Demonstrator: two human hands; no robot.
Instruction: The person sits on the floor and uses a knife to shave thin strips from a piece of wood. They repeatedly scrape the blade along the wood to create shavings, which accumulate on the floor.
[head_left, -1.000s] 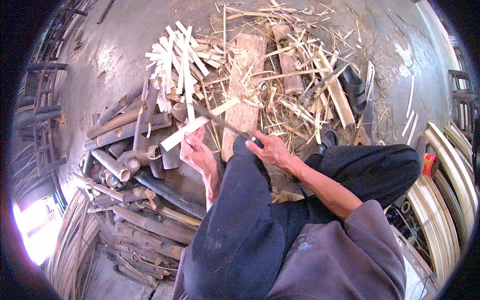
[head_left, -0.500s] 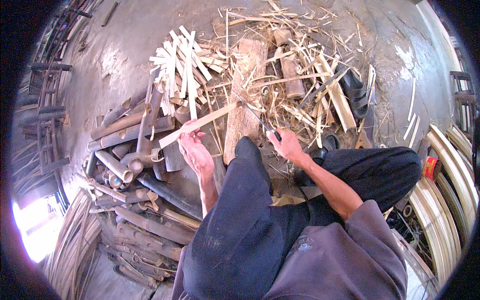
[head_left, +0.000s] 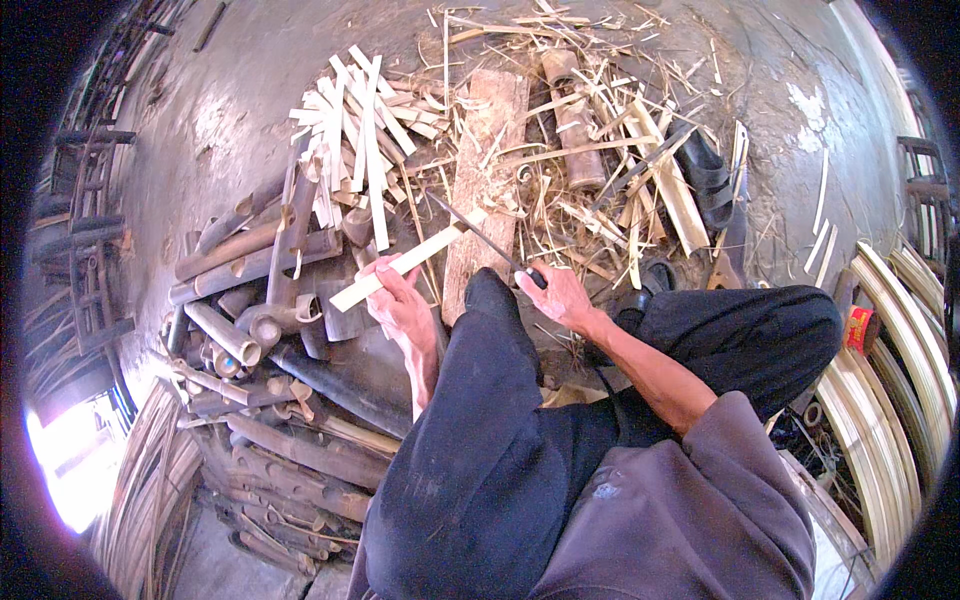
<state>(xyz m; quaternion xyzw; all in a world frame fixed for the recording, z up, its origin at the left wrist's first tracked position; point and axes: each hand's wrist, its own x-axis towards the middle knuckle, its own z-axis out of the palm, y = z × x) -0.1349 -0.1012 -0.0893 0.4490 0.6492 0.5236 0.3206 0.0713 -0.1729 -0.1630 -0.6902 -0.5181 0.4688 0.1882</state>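
Note:
My left hand (head_left: 402, 308) is closed on a flat, pale bamboo strip (head_left: 408, 262), which slants up to the right. The strip's far end reaches over a worn wooden plank (head_left: 484, 190) on the floor. In my right hand (head_left: 560, 298) is a knife (head_left: 485, 238) with a dark handle, its long, narrow blade pointing up and left. The blade crosses the strip near its far end. My foot, in dark cloth, lies on the plank's near end.
Split pale strips (head_left: 360, 125) lie in a heap beyond my left hand. Bamboo tubes (head_left: 240, 270) are piled at the left. Shavings, a bamboo tube (head_left: 578, 135) and a dark sandal (head_left: 705, 180) lie right of the plank. Long bundled slats (head_left: 870, 430) stand at the far right.
The bamboo strip has shifted slightly, with its near end moved right. My right hand has moved a little left, and the knife blade now lies across the strip at a flatter angle.

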